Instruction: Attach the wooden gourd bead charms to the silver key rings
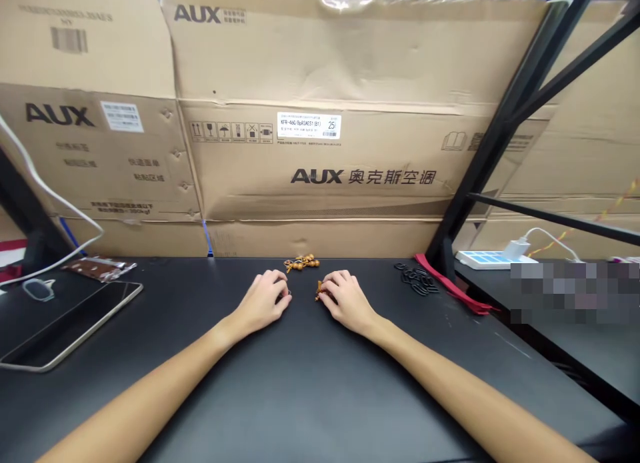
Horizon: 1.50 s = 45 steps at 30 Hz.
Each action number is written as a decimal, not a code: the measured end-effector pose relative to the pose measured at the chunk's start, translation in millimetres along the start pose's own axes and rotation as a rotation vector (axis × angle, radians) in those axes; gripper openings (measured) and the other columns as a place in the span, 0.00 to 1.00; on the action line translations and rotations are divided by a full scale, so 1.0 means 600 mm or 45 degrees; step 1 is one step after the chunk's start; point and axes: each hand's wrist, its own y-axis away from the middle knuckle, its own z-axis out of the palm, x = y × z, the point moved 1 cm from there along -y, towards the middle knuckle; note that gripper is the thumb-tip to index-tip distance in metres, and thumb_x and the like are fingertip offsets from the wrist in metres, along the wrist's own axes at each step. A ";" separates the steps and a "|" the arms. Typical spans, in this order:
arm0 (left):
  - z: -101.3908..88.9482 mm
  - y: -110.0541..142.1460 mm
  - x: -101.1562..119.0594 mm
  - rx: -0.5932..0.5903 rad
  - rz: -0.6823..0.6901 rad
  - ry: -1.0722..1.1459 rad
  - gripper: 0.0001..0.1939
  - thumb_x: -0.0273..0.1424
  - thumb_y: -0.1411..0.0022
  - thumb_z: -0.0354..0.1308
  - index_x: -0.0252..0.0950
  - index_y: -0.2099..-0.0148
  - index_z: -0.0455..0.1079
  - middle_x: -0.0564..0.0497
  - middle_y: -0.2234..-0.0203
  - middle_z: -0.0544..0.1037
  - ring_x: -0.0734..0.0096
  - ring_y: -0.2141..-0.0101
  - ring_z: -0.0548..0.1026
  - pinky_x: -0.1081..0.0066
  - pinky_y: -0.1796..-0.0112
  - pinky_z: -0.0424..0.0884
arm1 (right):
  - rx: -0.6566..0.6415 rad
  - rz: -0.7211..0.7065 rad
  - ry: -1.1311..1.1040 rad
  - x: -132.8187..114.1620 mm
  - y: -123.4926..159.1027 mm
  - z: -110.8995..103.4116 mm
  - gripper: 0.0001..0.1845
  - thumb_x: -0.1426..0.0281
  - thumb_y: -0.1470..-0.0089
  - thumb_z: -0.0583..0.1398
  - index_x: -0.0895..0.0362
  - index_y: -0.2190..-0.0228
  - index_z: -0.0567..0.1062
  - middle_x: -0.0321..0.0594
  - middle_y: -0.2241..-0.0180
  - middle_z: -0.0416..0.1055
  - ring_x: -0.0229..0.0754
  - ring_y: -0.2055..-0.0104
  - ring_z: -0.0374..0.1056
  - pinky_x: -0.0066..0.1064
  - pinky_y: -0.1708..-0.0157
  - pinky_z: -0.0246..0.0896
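Note:
My left hand point(266, 300) is just above the black table, its fingers curled and closed. A small greyish bit shows at its fingertips, too small to name. Facing it, my right hand point(347, 302) pinches a small orange-brown beaded charm point(319, 290), partly covered by the fingers. Beyond both hands lies a little pile of similar gourd-shaped charms point(302, 262) with thin cords or rings. Several black oval clips or rings point(417, 278) lie in a loose heap to the right of my right hand.
A red ribbon strip point(453, 286) runs beside a black metal frame point(493, 133). To the left lie a tablet or large phone point(75, 323), a brown packet point(100, 268) and a white cable point(55, 196). Cardboard point(320, 203) walls the back; a power strip point(493, 259) sits right.

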 end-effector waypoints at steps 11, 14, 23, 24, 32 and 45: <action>-0.011 0.000 -0.025 0.017 -0.266 -0.164 0.06 0.34 0.39 0.55 0.36 0.63 0.67 0.47 0.64 0.72 0.61 0.63 0.70 0.63 0.61 0.64 | 0.033 0.103 0.086 0.010 0.000 -0.001 0.07 0.67 0.42 0.57 0.55 0.65 0.73 0.45 0.59 0.69 0.49 0.55 0.60 0.38 0.60 0.55; -0.009 -0.001 -0.026 -0.027 -0.292 -0.201 0.06 0.33 0.37 0.53 0.36 0.64 0.67 0.47 0.65 0.74 0.60 0.63 0.72 0.62 0.61 0.64 | 0.018 0.121 0.113 0.013 0.001 0.001 0.07 0.66 0.42 0.58 0.55 0.64 0.73 0.45 0.59 0.69 0.49 0.56 0.60 0.38 0.60 0.56; -0.005 -0.007 -0.026 0.009 -0.188 -0.250 0.06 0.31 0.37 0.51 0.36 0.61 0.68 0.44 0.63 0.75 0.57 0.60 0.72 0.61 0.58 0.64 | -0.064 0.132 0.014 0.027 -0.004 0.012 0.08 0.70 0.39 0.55 0.56 0.61 0.73 0.43 0.60 0.70 0.43 0.59 0.64 0.34 0.59 0.60; -0.003 -0.011 -0.026 0.008 -0.141 -0.241 0.07 0.30 0.37 0.51 0.36 0.59 0.68 0.44 0.60 0.75 0.57 0.58 0.72 0.61 0.56 0.64 | -0.064 0.135 0.004 0.028 -0.006 0.014 0.08 0.71 0.40 0.55 0.56 0.60 0.73 0.43 0.60 0.70 0.43 0.59 0.64 0.34 0.59 0.60; 0.044 -0.066 -0.030 -0.057 -0.096 -0.363 0.18 0.32 0.34 0.48 0.37 0.44 0.64 0.41 0.45 0.69 0.54 0.46 0.67 0.56 0.48 0.58 | -0.044 0.116 -0.012 0.038 -0.012 0.022 0.09 0.70 0.39 0.55 0.56 0.58 0.74 0.42 0.58 0.71 0.43 0.58 0.65 0.34 0.56 0.61; 0.032 -0.035 0.043 -0.119 0.151 -0.262 0.10 0.28 0.33 0.48 0.35 0.56 0.70 0.44 0.60 0.77 0.60 0.58 0.74 0.61 0.53 0.65 | 0.149 0.052 -0.032 0.026 -0.009 0.007 0.15 0.68 0.44 0.59 0.57 0.54 0.73 0.50 0.48 0.66 0.52 0.44 0.58 0.46 0.49 0.58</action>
